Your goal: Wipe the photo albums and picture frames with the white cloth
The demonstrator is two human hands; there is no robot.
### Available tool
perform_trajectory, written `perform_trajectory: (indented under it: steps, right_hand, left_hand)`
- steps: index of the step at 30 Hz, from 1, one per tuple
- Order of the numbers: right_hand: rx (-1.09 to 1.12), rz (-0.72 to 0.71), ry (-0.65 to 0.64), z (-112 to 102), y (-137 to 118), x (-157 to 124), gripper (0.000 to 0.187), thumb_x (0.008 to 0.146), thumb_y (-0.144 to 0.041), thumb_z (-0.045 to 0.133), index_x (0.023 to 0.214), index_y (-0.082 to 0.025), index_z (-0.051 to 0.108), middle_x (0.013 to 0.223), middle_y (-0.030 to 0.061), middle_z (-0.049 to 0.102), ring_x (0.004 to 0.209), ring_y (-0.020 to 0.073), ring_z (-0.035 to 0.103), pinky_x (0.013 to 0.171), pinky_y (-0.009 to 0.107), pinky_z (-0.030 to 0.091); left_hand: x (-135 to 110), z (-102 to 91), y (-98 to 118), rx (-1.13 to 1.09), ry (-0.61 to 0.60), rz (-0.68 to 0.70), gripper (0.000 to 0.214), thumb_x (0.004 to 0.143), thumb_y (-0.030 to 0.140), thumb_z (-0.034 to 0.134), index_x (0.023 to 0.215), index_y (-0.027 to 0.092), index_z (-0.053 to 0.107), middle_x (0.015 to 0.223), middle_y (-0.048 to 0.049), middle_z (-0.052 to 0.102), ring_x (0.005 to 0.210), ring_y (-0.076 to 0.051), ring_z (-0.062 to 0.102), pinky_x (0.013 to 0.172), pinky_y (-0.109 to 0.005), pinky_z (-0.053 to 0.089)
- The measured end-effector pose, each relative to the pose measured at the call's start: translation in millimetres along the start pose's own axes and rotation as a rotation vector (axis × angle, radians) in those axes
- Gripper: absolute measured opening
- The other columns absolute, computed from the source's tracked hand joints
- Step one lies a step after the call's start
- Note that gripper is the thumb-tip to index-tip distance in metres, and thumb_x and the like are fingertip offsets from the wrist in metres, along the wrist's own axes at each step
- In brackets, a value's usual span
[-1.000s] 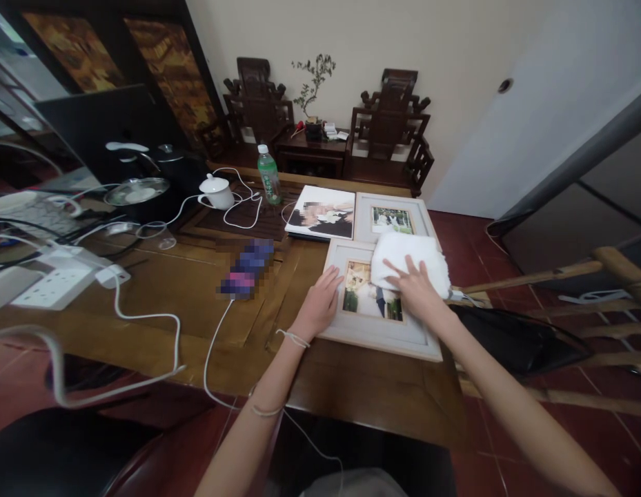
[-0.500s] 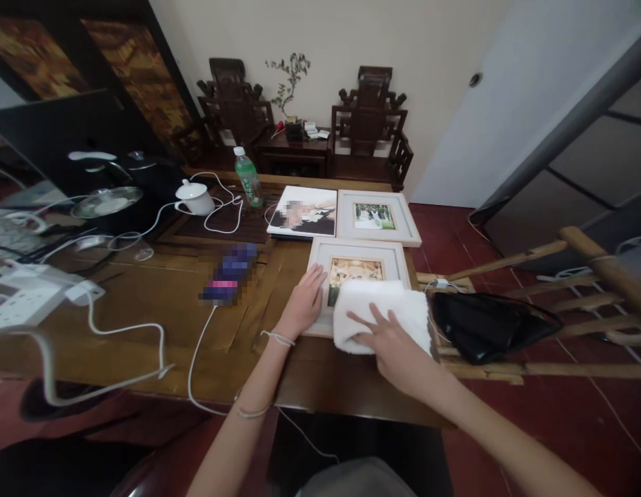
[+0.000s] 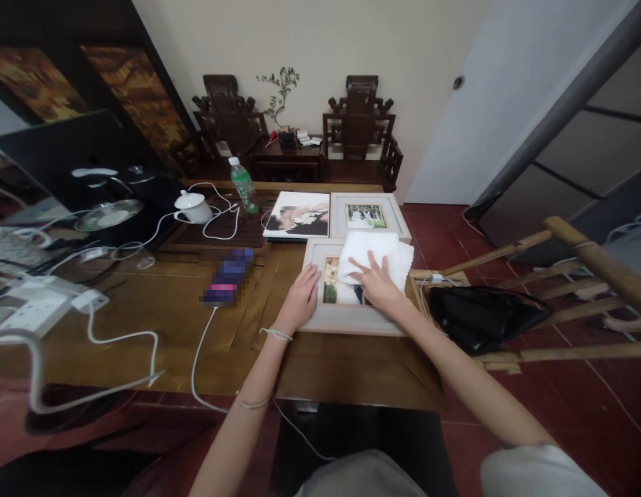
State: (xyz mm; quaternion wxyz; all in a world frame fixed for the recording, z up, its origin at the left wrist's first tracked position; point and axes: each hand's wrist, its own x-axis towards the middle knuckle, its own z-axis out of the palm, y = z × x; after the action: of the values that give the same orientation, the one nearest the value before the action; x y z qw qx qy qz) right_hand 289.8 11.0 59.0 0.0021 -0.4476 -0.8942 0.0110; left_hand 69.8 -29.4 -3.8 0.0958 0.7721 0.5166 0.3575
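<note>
My left hand [image 3: 300, 300] lies flat on the left border of a pale wooden picture frame [image 3: 320, 321], fingers stretched out. With its fingers spread over the top, my right hand [image 3: 376, 281] holds a folded white cloth [image 3: 369, 250] pressed down on the glass. Cloth and hand cover most of the picture; its left strip and a small dark patch show. Just behind stands a second framed photo [image 3: 366, 217], lying flat. To its left is a white-edged photo panel or album [image 3: 298, 215] on something dark.
On the wooden table [image 3: 128, 304] lie a charging phone [image 3: 230, 276], a green-labelled bottle [image 3: 244, 186], a lidded white cup [image 3: 192, 207] and a white power strip [image 3: 27, 307] with loose cables. A bamboo chair [image 3: 558, 241] holding a black bag [image 3: 475, 317] stands at the right.
My right hand has pushed the white cloth away from me, from the frame's near right corner to its far part. The frame's near border is uncovered. My left hand stays on the left border.
</note>
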Motion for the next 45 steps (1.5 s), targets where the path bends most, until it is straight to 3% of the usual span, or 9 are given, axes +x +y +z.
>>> perform_trajectory:
  steps: [6, 10, 14, 18, 23, 26, 32, 39, 45]
  right_hand:
    - [0.172, -0.162, -0.247, -26.6, -36.8, -70.2, 0.078, 0.063, 0.008, 0.036, 0.13, -0.028, 0.054, 0.152, -0.0034, 0.03, 0.139, 0.0403, 0.014, 0.103, 0.069, 0.026]
    - [0.264, -0.267, -0.291, -40.1, -58.8, -99.2, 0.079, 0.062, 0.007, 0.037, 0.13, -0.03, 0.053, 0.152, -0.0043, 0.029, 0.141, 0.036, 0.014, 0.106, 0.066, 0.024]
    - [0.241, -0.25, -0.215, -24.8, -56.1, -84.8, 0.079, 0.063, 0.008, 0.037, 0.131, -0.028, 0.052, 0.152, -0.002, 0.029, 0.141, 0.0361, 0.01, 0.106, 0.069, 0.02]
    - [0.124, -0.133, -0.108, -10.3, -23.8, -42.4, 0.078, 0.065, 0.011, 0.037, 0.131, -0.028, 0.052, 0.152, 0.0014, 0.03, 0.141, 0.0349, 0.012, 0.105, 0.069, 0.019]
    - [-0.082, -0.009, 0.103, -16.4, 15.0, 8.6, 0.072, 0.072, 0.011, 0.037, 0.132, -0.028, 0.051, 0.156, -0.0009, 0.015, 0.141, 0.0391, 0.001, 0.105, 0.073, 0.012]
    - [-0.137, -0.044, 0.085, -14.4, 22.4, 24.0, 0.065, 0.076, 0.008, 0.038, 0.127, -0.029, 0.057, 0.155, -0.0045, 0.019, 0.14, 0.0429, -0.001, 0.101, 0.078, 0.01]
    - [-0.095, -0.048, -0.066, -1.4, -4.3, -2.6, 0.061, 0.074, 0.005, 0.04, 0.123, -0.025, 0.061, 0.152, -0.0021, 0.028, 0.137, 0.0474, 0.011, 0.1, 0.076, 0.018]
    - [0.103, -0.204, -0.286, -34.9, -54.3, -73.5, 0.068, 0.07, 0.004, 0.042, 0.128, -0.029, 0.057, 0.151, -0.0028, 0.031, 0.134, 0.0466, 0.024, 0.098, 0.072, 0.03]
    - [0.091, -0.308, -0.18, -19.9, -72.6, -55.4, 0.056, 0.074, -0.001, 0.045, 0.124, -0.022, 0.059, 0.152, -0.0009, 0.029, 0.138, 0.0422, 0.016, 0.106, 0.066, 0.023]
  left_hand:
    - [-0.3, 0.1, 0.8, 0.013, -0.012, -0.002, 0.04, 0.093, 0.017, 0.035, 0.129, 0.012, 0.05, 0.139, -0.0156, 0.047, 0.138, -0.024, 0.032, 0.113, -0.048, 0.03]
    - [0.0, -0.7, 0.1, 0.033, -0.025, -0.001, 0.04, 0.093, 0.018, 0.035, 0.129, 0.01, 0.05, 0.139, -0.0162, 0.047, 0.138, -0.025, 0.032, 0.114, -0.047, 0.03]
    - [0.3, -1.2, -1.2, 0.048, -0.045, 0.01, 0.041, 0.094, 0.019, 0.034, 0.13, 0.01, 0.05, 0.14, -0.0163, 0.047, 0.138, -0.025, 0.032, 0.113, -0.049, 0.031]
    - [0.0, -1.0, -2.0, 0.037, -0.034, 0.02, 0.041, 0.094, 0.02, 0.035, 0.131, 0.011, 0.05, 0.14, -0.0159, 0.047, 0.138, -0.026, 0.032, 0.113, -0.049, 0.031]
    - [-0.4, -0.5, -2.3, 0.021, -0.019, 0.024, 0.041, 0.094, 0.02, 0.035, 0.131, 0.013, 0.05, 0.139, -0.0146, 0.048, 0.138, -0.026, 0.033, 0.113, -0.049, 0.031]
    - [-0.4, -0.3, -2.1, 0.023, -0.014, 0.019, 0.041, 0.094, 0.02, 0.035, 0.131, 0.012, 0.05, 0.139, -0.0152, 0.048, 0.137, -0.026, 0.033, 0.113, -0.049, 0.031]
    - [-0.2, 0.7, -2.0, 0.027, -0.016, 0.013, 0.043, 0.094, 0.02, 0.035, 0.133, 0.01, 0.046, 0.14, -0.0163, 0.047, 0.137, -0.026, 0.033, 0.113, -0.048, 0.03]
    - [0.2, 0.4, -2.1, 0.018, -0.036, -0.004, 0.043, 0.095, 0.023, 0.033, 0.133, 0.007, 0.047, 0.14, -0.0173, 0.046, 0.138, -0.025, 0.031, 0.114, -0.047, 0.028]
    - [0.9, -5.1, 3.9, -0.152, -0.027, -0.103, 0.049, 0.098, 0.034, 0.025, 0.139, 0.012, 0.04, 0.147, -0.0133, 0.037, 0.139, -0.021, 0.029, 0.117, -0.043, 0.022]
